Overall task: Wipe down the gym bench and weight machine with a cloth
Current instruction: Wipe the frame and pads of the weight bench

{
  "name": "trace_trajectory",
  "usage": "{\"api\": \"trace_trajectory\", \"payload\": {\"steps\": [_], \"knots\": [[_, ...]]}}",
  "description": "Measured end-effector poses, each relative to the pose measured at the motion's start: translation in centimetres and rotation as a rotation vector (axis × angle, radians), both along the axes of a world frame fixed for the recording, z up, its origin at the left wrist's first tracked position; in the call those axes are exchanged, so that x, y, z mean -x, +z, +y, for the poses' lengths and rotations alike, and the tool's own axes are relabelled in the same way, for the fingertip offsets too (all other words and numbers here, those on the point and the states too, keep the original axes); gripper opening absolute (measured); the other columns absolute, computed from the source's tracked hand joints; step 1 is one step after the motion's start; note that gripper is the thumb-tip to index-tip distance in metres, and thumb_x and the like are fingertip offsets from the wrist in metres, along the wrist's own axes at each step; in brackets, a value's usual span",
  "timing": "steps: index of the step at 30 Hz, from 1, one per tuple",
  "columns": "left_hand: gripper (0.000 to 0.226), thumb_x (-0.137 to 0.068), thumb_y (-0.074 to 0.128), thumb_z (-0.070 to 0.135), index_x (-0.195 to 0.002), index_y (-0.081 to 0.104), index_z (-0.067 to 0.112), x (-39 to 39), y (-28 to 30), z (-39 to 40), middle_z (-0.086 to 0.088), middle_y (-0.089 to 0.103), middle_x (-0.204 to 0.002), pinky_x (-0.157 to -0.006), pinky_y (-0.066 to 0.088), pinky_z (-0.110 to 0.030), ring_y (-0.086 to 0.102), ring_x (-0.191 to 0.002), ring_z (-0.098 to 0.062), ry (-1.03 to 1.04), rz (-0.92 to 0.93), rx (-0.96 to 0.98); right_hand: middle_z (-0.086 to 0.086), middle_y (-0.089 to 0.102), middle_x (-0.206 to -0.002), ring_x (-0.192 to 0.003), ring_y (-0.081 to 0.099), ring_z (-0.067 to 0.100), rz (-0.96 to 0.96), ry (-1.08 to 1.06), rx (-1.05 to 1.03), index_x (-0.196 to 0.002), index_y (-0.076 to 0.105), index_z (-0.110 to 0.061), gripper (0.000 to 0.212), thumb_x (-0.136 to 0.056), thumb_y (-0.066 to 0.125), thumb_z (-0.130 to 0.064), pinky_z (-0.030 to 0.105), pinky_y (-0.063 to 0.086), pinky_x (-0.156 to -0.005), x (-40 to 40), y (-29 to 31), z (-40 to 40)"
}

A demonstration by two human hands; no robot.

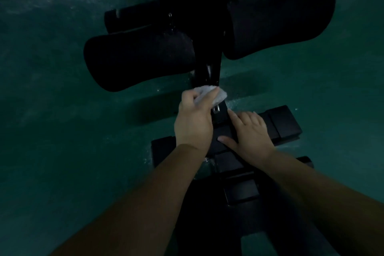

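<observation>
Black metal and padding fill the middle of the head view: the weight machine's central frame point(204, 27) runs up the picture, with one dark pad point(137, 60) to its left and another pad point(280, 18) to its right. Green floor point(52, 110) lies open on both sides, dim and blurred. Near the lower end of the frame, the left hand point(194, 122) grips a white cloth point(209, 94), its fingers curled round the cloth and pressing it against the frame. Just beside it, the right hand point(250, 131) rests flat on a black crossbar point(278, 124), fingers straight and slightly spread, thumb out toward the left hand.
</observation>
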State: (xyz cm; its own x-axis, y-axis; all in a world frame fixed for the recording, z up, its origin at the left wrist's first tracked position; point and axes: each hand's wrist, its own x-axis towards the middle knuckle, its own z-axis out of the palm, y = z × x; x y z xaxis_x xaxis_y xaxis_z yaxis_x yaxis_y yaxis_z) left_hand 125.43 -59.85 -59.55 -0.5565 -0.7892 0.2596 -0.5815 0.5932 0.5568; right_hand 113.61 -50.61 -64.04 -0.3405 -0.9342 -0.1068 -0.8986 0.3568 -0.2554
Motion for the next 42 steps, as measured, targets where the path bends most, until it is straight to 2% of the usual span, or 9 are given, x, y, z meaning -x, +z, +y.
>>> {"api": "trace_trajectory", "payload": {"steps": [5,9,12,14,19,28,33,37,42], "knots": [[0.035,-0.100,0.045,0.020,-0.134,0.052,0.020,-1.3,-1.2,-0.7,-0.004,0.048,-0.127,-0.083,0.042,-0.024,0.054,-0.101,-0.016,0.517,0.251,-0.473,0.010,0.049,-0.135,-0.130,0.038,0.030,0.025,-0.002,-0.018,-0.148,0.029,-0.011,0.102,-0.072,0.010,-0.076,0.041,0.019,-0.114,0.1,0.2,-0.1],[0.034,-0.098,0.044,0.035,-0.128,0.046,0.020,0.3,-1.6,-0.8,-0.010,0.057,-0.122,-0.089,0.050,-0.039,0.058,-0.103,-0.025,0.247,0.093,-0.551,0.011,0.051,-0.132,-0.128,0.041,0.031,0.011,-0.007,0.003,-0.146,0.034,-0.010,0.100,-0.073,0.015,-0.075,0.042,0.021,-0.113,0.3,-0.1,0.1],[0.027,-0.094,0.032,0.035,-0.102,0.054,0.022,-2.2,-1.6,-2.2,-0.011,0.060,-0.106,-0.068,0.049,-0.035,0.056,-0.082,-0.025,0.288,-0.312,-0.493,0.010,0.051,-0.132,-0.128,0.041,0.031,0.003,0.005,0.006,-0.146,0.034,-0.010,0.099,-0.073,0.015,-0.075,0.042,0.021,-0.113,0.3,-0.1,0.1],[0.030,-0.097,0.035,0.029,-0.121,0.054,0.030,-4.0,-1.0,-1.5,-0.005,0.053,-0.113,-0.066,0.041,-0.029,0.050,-0.081,-0.021,0.332,-0.327,-0.334,0.010,0.052,-0.131,-0.128,0.042,0.031,0.004,0.007,0.001,-0.146,0.034,-0.010,0.098,-0.074,0.015,-0.075,0.043,0.022,-0.113,0.4,-0.2,0.1],[0.055,-0.098,0.045,0.033,-0.146,0.021,0.046,-6.1,-2.0,4.1,-0.001,0.041,-0.127,-0.075,0.055,-0.032,0.052,-0.103,-0.021,-0.045,-0.546,0.022,0.010,0.047,-0.137,-0.132,0.037,0.030,-0.017,0.012,0.019,-0.148,0.029,-0.011,0.093,-0.080,0.025,-0.074,0.040,0.017,-0.114,0.3,0.0,0.0],[0.050,-0.099,0.044,0.022,-0.147,0.034,0.032,-9.0,-3.5,2.9,-0.012,0.040,-0.128,-0.066,0.044,-0.034,0.054,-0.096,-0.030,0.525,-0.346,-0.202,0.005,0.035,-0.147,-0.139,0.023,0.023,-0.136,0.058,-0.035,-0.152,0.018,-0.016,0.074,-0.093,0.046,-0.051,0.034,0.003,-0.117,1.2,0.7,0.0],[0.048,-0.098,0.034,0.021,-0.145,0.033,0.035,-8.9,-3.3,2.9,0.003,0.040,-0.138,-0.078,0.045,-0.025,0.047,-0.107,-0.021,0.101,-0.470,-0.068,0.003,0.028,-0.155,-0.144,0.018,0.020,-0.214,0.167,-0.051,-0.152,0.019,-0.019,0.069,-0.095,0.052,-0.039,0.031,0.002,-0.117,2.9,1.5,0.9],[0.041,-0.098,0.049,0.025,-0.138,0.049,0.034,-6.2,-1.3,6.2,0.002,0.048,-0.115,-0.076,0.042,-0.021,0.052,-0.097,-0.015,-0.323,-0.241,-0.222,-0.001,0.024,-0.157,-0.147,0.011,0.017,-0.246,0.190,-0.013,-0.151,0.025,-0.020,0.068,-0.093,0.059,-0.032,0.034,0.004,-0.117,3.6,1.4,1.8],[0.045,-0.092,0.052,0.016,-0.123,0.059,0.048,-8.6,-1.7,4.6,0.013,0.045,-0.112,-0.078,0.029,-0.015,0.045,-0.101,-0.008,-0.341,-0.412,-0.138,-0.005,0.019,-0.158,-0.147,0.006,0.014,-0.304,0.184,-0.040,-0.151,0.024,-0.023,0.066,-0.094,0.057,-0.020,0.035,0.004,-0.119,4.1,1.7,2.5]]}}
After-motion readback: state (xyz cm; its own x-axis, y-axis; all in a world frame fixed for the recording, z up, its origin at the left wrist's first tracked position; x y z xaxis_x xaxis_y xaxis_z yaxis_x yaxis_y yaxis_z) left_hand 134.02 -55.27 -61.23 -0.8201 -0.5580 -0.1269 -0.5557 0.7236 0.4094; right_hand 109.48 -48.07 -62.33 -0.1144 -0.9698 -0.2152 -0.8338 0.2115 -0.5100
